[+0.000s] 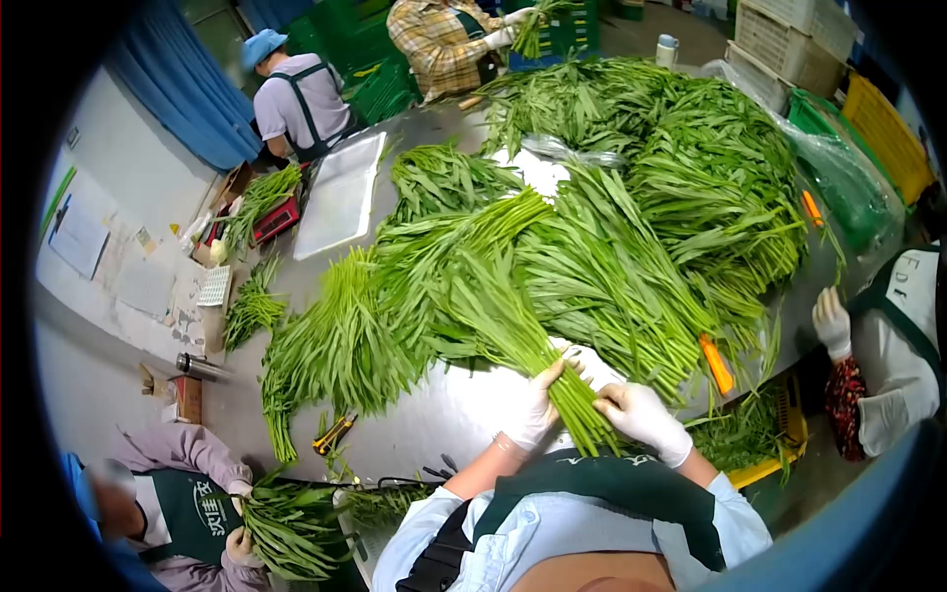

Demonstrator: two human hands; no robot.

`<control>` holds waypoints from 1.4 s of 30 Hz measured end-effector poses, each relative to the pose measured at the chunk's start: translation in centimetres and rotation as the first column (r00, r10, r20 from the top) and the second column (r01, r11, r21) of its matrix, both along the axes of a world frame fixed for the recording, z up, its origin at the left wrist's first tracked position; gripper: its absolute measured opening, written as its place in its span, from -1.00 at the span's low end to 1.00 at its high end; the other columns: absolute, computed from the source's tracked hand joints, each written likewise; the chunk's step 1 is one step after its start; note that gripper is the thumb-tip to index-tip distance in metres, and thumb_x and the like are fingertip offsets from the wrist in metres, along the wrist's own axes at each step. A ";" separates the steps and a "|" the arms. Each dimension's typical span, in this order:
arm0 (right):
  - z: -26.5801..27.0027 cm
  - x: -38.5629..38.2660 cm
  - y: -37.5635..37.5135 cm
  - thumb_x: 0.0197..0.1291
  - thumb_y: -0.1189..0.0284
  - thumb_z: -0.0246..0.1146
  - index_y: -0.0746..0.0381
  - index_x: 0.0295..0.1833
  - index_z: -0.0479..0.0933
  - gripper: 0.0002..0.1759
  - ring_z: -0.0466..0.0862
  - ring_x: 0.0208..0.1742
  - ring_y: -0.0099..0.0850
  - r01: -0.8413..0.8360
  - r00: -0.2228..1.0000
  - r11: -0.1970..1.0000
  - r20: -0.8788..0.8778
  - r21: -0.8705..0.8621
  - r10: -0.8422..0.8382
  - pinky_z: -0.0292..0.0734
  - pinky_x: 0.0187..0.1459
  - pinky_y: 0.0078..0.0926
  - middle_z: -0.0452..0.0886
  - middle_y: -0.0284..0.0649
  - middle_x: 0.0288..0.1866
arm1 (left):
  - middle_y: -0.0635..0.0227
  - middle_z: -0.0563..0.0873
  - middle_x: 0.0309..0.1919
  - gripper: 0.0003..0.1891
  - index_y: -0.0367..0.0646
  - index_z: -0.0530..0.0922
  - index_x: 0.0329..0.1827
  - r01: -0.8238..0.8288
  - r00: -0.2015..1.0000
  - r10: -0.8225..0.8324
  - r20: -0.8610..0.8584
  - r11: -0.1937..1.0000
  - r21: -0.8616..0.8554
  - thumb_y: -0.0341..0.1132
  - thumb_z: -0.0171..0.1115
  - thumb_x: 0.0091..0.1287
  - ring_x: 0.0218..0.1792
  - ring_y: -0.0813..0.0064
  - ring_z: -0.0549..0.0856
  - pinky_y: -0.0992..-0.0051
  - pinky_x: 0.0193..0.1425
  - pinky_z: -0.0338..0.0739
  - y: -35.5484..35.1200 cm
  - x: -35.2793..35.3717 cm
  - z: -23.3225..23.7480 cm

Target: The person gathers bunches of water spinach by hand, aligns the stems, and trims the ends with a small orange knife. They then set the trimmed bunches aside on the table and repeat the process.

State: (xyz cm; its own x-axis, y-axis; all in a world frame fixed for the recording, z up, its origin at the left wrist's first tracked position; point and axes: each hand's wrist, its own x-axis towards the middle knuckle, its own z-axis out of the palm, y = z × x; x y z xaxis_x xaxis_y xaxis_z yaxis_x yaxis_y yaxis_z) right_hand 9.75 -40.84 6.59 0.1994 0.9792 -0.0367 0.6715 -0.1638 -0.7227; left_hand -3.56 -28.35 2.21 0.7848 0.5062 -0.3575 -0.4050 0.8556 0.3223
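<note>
Both my gloved hands are at a bunch of water spinach [523,331], its cut stems pointing toward me and its leaves lying away over the pile. My left hand [531,407] is closed around the stems from the left. On the other side, my right hand [646,419] has its fingers closed at the stem ends. Beneath and beyond the bunch lies more water spinach [612,266], heaped on the metal table [434,400]. An orange-handled knife [716,364] lies right of my hands, and a yellow-black cutter [333,434] lies to the left.
A co-worker at lower left holds greens [291,528]; another gloved hand [832,321] is at the right. Two people stand at the far side. A white tray [340,192], a red scale [276,219], a flask [202,367] and a yellow crate [789,424] surround the work area.
</note>
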 end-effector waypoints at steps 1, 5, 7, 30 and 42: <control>0.3 0.4 -0.3 0.15 0.24 0.16 0.24 -0.23 0.58 -0.72 0.61 -0.36 -0.09 -0.041 0.999 0.997 -0.031 -0.061 0.039 0.50 -0.28 -0.25 0.60 -0.05 -0.43 | 0.30 0.57 -0.21 -0.70 -0.16 0.36 0.09 -0.001 1.000 0.001 -0.003 1.000 -0.002 -0.39 0.12 0.33 -0.08 0.38 0.58 0.20 0.09 0.54 -0.1 -0.2 -0.5; 0.9 2.7 0.0 0.06 0.18 0.24 0.23 -0.31 0.61 -0.68 0.63 -0.38 -0.16 0.258 0.960 0.963 -0.092 -0.084 -0.265 0.51 -0.30 -0.30 0.63 -0.10 -0.44 | 0.38 0.56 -0.30 -0.77 -0.12 0.38 0.00 0.010 0.999 -0.009 -0.032 0.999 0.034 -0.39 0.12 0.32 -0.22 0.49 0.59 0.24 0.03 0.56 -0.3 -0.5 -0.2; 0.1 4.2 0.8 0.02 0.17 0.28 0.22 -0.36 0.60 -0.70 0.62 -0.42 -0.17 0.432 0.893 0.899 0.168 -0.067 -0.416 0.50 -0.34 -0.31 0.61 -0.14 -0.49 | 0.38 0.56 -0.31 -0.79 -0.11 0.38 -0.02 0.019 0.999 -0.016 -0.043 0.997 0.077 -0.39 0.13 0.32 -0.23 0.49 0.59 0.24 0.02 0.57 -0.2 -0.7 0.2; 0.1 2.4 2.2 0.25 0.51 0.12 0.36 0.00 0.43 -0.76 0.57 -0.15 -0.43 0.483 0.085 0.876 -0.994 -0.020 -0.070 0.50 -0.09 -0.52 0.58 -0.17 -0.16 | 0.34 0.63 -0.40 -0.83 -0.27 0.50 -0.16 0.155 0.953 -0.006 -0.303 0.869 0.470 -0.45 0.24 0.23 -0.44 0.57 0.61 0.59 -0.31 0.54 -1.9 1.9 5.5; 6.7 11.4 -6.7 0.03 0.31 0.26 0.07 -0.61 0.46 -0.77 0.42 -0.74 -0.47 0.234 -0.248 0.381 -0.324 0.895 0.913 0.45 -0.37 -0.39 0.46 -0.47 -0.67 | 0.36 0.63 -0.39 -0.80 -0.20 0.49 -0.15 0.057 0.970 0.042 -0.238 0.917 0.395 -0.39 0.27 0.22 -0.39 0.56 0.63 0.57 -0.27 0.56 -1.0 1.3 5.4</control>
State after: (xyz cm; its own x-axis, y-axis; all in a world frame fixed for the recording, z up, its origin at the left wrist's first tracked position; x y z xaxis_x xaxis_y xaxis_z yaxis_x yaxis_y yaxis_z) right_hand 21.11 -47.54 13.33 0.1451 0.5495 0.8228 -0.8843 0.4449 -0.1413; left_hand -2.30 -29.39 7.62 0.7064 0.6392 -0.3040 -0.2687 0.6395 0.7203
